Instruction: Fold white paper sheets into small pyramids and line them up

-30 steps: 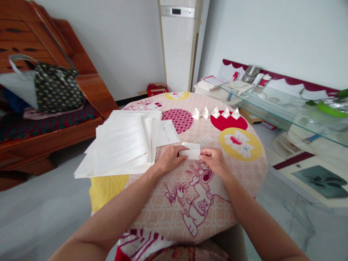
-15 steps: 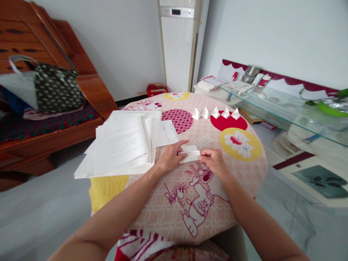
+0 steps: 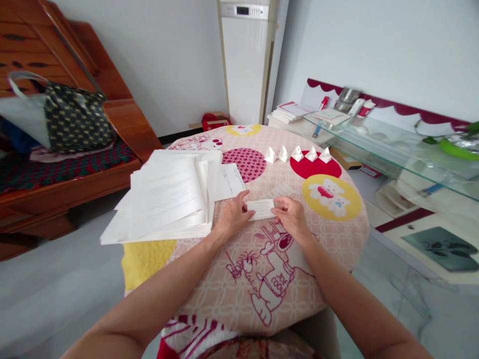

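Observation:
A small folded sheet of white printed paper [image 3: 261, 209] lies on the patterned tablecloth [image 3: 209, 294] between my hands. My left hand [image 3: 235, 213] grips its left edge, thumb in front and fingers behind. At the right edge, my right hand [image 3: 290, 213] pinches the paper between thumb and fingers. Beyond the hands stands a row of several small folded white paper pieces [image 3: 298, 153]. Close to my left hand, a loose printed sheet [image 3: 230, 182] sticks out from a large stack of white papers [image 3: 164, 199].
A strip of printed paper [image 3: 280, 190] lies just beyond my right hand. Right of the table is a glass shelf [image 3: 404, 152] with cups and containers. To the left, a wooden bench [image 3: 127, 119] carries a patterned bag [image 3: 77, 119]. A tall white cabinet unit [image 3: 245, 60] stands behind.
The folded paper now lies as one flat rectangle; its raised back layer no longer shows. My left fingers have drawn back to its left edge, and my right fingers have shifted slightly up.

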`<state>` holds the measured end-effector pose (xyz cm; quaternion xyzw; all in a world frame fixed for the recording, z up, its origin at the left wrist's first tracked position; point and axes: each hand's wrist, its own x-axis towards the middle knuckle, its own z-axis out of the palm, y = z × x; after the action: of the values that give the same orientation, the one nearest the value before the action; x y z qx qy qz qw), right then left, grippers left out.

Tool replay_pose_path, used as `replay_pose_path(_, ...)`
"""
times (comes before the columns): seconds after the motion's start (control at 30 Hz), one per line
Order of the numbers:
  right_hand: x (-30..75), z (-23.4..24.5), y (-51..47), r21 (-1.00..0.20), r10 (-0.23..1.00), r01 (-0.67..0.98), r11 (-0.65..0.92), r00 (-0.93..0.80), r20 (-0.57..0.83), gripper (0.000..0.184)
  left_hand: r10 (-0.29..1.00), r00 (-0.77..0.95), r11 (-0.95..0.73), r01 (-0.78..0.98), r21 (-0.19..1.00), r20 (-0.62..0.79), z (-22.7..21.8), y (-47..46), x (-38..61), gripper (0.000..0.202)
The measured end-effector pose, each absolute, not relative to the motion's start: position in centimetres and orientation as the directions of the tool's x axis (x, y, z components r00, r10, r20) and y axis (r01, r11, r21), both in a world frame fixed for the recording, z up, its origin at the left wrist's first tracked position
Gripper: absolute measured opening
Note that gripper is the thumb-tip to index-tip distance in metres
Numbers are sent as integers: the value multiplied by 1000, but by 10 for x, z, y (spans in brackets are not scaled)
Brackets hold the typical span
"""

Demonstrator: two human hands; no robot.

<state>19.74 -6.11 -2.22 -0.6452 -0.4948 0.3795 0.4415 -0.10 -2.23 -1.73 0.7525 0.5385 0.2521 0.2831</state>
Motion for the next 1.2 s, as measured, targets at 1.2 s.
replay_pose_path(1.2,196,-22,-57,-595,989,801,66,26,144,20,981,193,-169,760,628,30,-9,-25,3,70)
